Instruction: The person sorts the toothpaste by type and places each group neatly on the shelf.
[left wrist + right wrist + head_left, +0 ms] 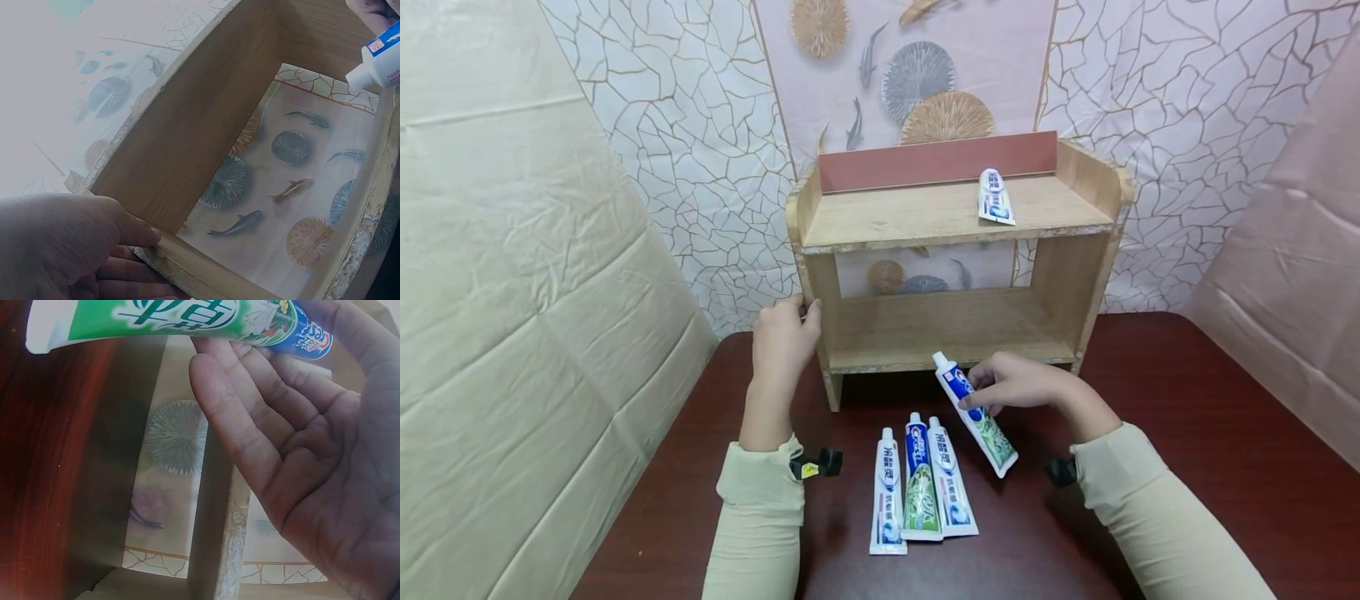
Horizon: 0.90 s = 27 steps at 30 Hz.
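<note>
My right hand [1018, 382] pinches a blue, white and green Crest toothpaste tube [987, 429] between thumb and fingers. Its white cap points up and left toward the shelf, and the green end hangs lower right. In the right wrist view the tube [181, 317] lies across the fingers. My left hand [784, 337] grips the left side panel of a small two-tier wooden shelf [955, 325]; in the left wrist view the thumb lies over the panel's edge, with fingers behind it. On the table lie a white toothpaste tube [888, 492], a Crest tube [919, 483] and another white tube [951, 483], side by side.
One white toothpaste tube [995, 197] lies on the shelf's upper board, right of centre. The shelf stands at the back of a dark red table [1187, 433]. Behind it hangs a patterned cloth [700, 133]; pale fabric walls [535, 317] flank both sides.
</note>
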Available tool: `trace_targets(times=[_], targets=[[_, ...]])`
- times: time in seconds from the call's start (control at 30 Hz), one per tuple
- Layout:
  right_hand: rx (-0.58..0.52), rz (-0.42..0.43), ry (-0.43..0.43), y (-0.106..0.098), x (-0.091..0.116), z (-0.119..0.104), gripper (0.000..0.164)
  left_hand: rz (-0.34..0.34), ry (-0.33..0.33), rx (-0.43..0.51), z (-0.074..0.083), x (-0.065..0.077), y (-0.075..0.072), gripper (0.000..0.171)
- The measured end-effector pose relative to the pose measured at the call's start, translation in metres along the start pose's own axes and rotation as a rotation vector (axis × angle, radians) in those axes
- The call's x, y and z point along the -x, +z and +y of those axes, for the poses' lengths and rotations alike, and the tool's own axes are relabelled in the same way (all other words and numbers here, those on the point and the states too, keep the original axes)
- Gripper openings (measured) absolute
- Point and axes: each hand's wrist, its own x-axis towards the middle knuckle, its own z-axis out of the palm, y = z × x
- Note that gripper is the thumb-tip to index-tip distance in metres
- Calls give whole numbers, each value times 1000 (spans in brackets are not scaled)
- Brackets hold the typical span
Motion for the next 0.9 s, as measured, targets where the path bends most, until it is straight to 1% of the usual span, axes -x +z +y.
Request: trace_targets(times=[0.1, 0.33, 0.6, 0.9], targets=[[17, 4, -9, -2, -1, -1, 27, -4, 0, -4, 0, 0, -1, 30], [-3, 10, -10, -5, -3, -5, 24, -12, -1, -6, 1, 1, -1, 30], [20, 20, -41, -11, -5, -16, 21, -12, -8, -16, 1, 1, -1, 30], [36, 19, -42, -16, -6, -29, 23, -13, -8, -11, 2, 1, -1, 30]])
